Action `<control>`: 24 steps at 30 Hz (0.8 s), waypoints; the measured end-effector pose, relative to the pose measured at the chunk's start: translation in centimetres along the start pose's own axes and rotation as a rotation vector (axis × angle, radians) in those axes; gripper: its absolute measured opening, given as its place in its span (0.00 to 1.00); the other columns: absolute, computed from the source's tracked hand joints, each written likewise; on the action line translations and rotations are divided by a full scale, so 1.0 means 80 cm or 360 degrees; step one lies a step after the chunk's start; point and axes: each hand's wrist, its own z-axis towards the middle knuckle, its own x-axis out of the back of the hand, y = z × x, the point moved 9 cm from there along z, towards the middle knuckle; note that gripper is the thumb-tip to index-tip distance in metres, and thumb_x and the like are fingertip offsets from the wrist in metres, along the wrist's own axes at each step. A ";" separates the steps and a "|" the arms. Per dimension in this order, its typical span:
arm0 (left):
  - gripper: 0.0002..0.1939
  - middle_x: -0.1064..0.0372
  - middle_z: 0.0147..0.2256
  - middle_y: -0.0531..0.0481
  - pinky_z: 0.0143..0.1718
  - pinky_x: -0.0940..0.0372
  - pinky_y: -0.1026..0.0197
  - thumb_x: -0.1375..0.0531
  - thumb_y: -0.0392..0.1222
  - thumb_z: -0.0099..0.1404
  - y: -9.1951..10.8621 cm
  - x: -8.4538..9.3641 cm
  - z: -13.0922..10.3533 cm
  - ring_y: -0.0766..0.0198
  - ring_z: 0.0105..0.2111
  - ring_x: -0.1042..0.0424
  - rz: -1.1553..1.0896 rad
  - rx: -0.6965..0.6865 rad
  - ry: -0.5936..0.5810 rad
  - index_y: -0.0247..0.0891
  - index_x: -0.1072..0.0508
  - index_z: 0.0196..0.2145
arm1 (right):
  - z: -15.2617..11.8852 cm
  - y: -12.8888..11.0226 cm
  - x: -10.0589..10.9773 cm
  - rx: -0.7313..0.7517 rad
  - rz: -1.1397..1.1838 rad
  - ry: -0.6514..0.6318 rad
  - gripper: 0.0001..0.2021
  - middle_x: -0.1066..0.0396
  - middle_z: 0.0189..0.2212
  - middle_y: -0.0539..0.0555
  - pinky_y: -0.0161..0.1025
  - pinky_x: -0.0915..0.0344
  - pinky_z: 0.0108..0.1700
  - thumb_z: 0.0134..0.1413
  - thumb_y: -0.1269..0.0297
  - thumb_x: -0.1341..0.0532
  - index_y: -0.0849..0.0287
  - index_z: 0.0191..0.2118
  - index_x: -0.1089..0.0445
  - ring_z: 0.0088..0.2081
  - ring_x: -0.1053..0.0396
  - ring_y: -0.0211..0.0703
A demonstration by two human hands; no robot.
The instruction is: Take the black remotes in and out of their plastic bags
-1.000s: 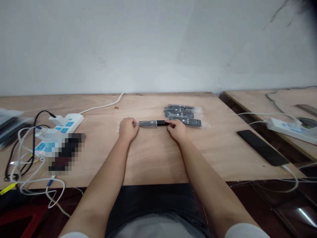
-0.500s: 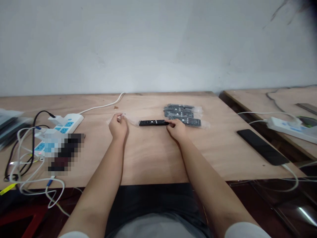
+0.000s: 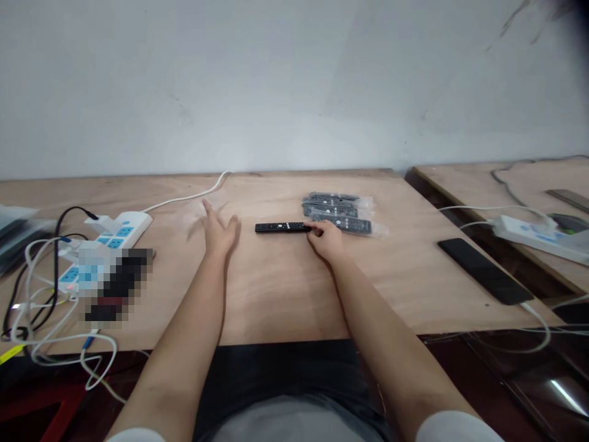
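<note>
A black remote control (image 3: 280, 227) lies crosswise near the middle of the table, out of any wrapping. My right hand (image 3: 326, 239) grips its right end between thumb and fingers. To the left, my left hand (image 3: 219, 232) is open, thumb and fingers apart. A clear plastic bag (image 3: 196, 216) lies just beyond and left of those fingers, crumpled and hard to make out; whether they touch it I cannot tell. Behind my right hand sit several remote controls in clear bags (image 3: 338, 209), laid close together and partly overlapping.
On the left of the wooden table (image 3: 276, 294) stand a white power strip (image 3: 133, 227) with tangled cables and a pixelated dark object (image 3: 120, 285). Bagged items (image 3: 18, 239) lie at the far left. A black phone (image 3: 485, 270) rests on the right, plugged into a cable.
My left hand has opened and the plastic bag has come away from the remote control, leftward. My right hand stays on the remote control's end.
</note>
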 end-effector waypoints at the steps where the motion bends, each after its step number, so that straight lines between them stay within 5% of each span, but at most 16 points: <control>1: 0.49 0.50 0.72 0.32 0.68 0.46 0.34 0.37 0.47 0.69 -0.005 0.002 0.000 0.40 0.72 0.50 0.0006 0.0054 0.0022 0.41 0.62 0.76 | 0.000 -0.001 0.000 0.0003 -0.0003 0.0002 0.20 0.29 0.32 0.52 0.41 0.31 0.43 0.51 0.70 0.40 0.54 0.48 0.18 0.32 0.31 0.43; 4: 0.40 0.42 0.70 0.39 0.68 0.43 0.38 0.36 0.43 0.67 -0.011 0.005 -0.002 0.43 0.71 0.44 0.0003 0.0117 0.0100 0.46 0.45 0.73 | 0.000 -0.002 -0.001 0.0009 0.0003 -0.0010 0.20 0.29 0.32 0.52 0.41 0.31 0.43 0.51 0.69 0.40 0.54 0.48 0.18 0.32 0.31 0.43; 10: 0.17 0.21 0.51 0.43 0.59 0.30 0.51 0.39 0.45 0.70 0.000 -0.024 -0.010 0.54 0.52 0.22 -0.0123 0.0001 -0.0133 0.42 0.21 0.53 | 0.000 -0.007 -0.005 0.0028 0.0026 -0.0065 0.19 0.28 0.33 0.53 0.41 0.32 0.43 0.51 0.70 0.39 0.56 0.49 0.18 0.32 0.31 0.42; 18: 0.21 0.22 0.53 0.42 0.59 0.31 0.49 0.33 0.52 0.65 0.036 -0.063 -0.032 0.51 0.54 0.24 0.0002 -0.0341 -0.0535 0.41 0.21 0.52 | -0.004 -0.028 -0.015 0.0165 0.0029 -0.0253 0.19 0.25 0.33 0.53 0.41 0.33 0.43 0.58 0.64 0.38 0.55 0.54 0.21 0.34 0.31 0.43; 24: 0.20 0.23 0.54 0.41 0.61 0.33 0.48 0.32 0.46 0.64 0.036 -0.055 -0.032 0.50 0.55 0.25 0.0054 -0.0323 -0.0439 0.39 0.23 0.53 | -0.009 -0.035 -0.027 0.0185 0.0085 -0.0390 0.22 0.26 0.29 0.51 0.41 0.34 0.40 0.60 0.62 0.39 0.56 0.59 0.24 0.31 0.33 0.43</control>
